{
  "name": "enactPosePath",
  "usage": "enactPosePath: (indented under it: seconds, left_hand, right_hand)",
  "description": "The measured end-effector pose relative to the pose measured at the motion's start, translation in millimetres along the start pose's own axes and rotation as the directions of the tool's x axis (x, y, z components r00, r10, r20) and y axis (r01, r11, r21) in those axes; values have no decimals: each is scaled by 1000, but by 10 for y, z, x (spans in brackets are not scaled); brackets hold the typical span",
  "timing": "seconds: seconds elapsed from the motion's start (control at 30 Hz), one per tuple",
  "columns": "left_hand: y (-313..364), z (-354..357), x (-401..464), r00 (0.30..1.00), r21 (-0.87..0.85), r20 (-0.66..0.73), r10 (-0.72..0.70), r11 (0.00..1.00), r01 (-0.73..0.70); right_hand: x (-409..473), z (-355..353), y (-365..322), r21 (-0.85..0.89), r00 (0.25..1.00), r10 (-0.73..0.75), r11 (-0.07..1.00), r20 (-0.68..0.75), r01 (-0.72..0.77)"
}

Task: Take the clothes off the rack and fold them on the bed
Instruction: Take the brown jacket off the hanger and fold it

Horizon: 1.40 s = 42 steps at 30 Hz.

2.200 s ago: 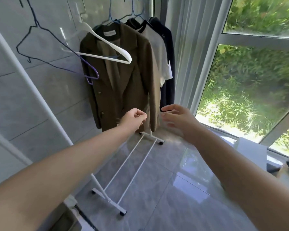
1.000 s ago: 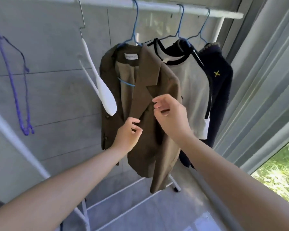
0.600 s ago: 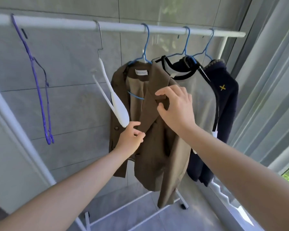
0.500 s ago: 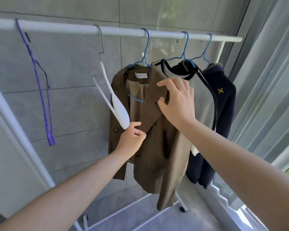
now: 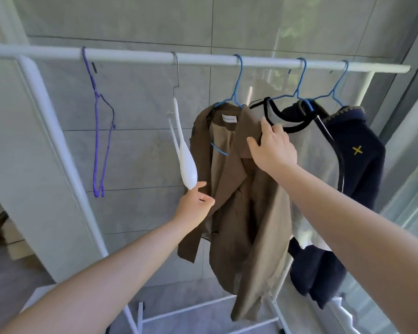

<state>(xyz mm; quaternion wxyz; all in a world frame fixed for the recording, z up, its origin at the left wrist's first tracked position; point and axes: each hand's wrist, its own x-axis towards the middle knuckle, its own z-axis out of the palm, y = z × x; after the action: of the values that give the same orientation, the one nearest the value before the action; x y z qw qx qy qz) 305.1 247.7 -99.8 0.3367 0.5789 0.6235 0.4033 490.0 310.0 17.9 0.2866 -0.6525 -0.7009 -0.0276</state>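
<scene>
A brown jacket hangs on a blue hanger from the white rack rail. Right of it hang a beige top with black trim and a navy garment with a yellow cross, each on a blue hanger. My right hand grips the jacket's right shoulder near the collar. My left hand pinches the jacket's left front edge, just below the tip of a white hanger. The bed is out of view.
An empty purple hanger and an empty white hanger hang left of the jacket. The rack's white upright slants down at the left, its base bars at floor level. A grey tiled wall is behind, a curtain and window at the right.
I stepped closer and looked up at the rail. My right hand rose from the jacket's lapel to its right shoulder. My left hand stayed at the left front edge.
</scene>
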Motion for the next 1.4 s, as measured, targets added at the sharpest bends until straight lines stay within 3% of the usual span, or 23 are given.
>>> enactPosePath:
  seconds: [0.23,0.4,0.77,1.1,1.23,1.4]
  left_hand:
    - [77,167,-84,991,5,-101,-83,996,84]
    - [90,277,-244,978,-13,-155,-138,990,137]
    - [92,243,-397,966,28,-172,-195,979,203]
    - [98,209,-361,949,25,-224,-223,972,234]
    - [140,292,-422,947,2,-215,-239,970,245]
    - [223,466,-617,920,-173,-196,-338,936,307]
  right_hand:
    - [424,-138,36,247,963,24,964,267,-92]
    - [556,-187,-51,285,946,8,953,324,-106]
    - [657,-80,4,380,983,-73,925,167,4]
    - [692,-346,79,604,996,-61,793,-59,84]
    - [548,-365,244,714,998,-33,698,-53,61]
    - [184,-367,466,827,998,-31,562,56,-29]
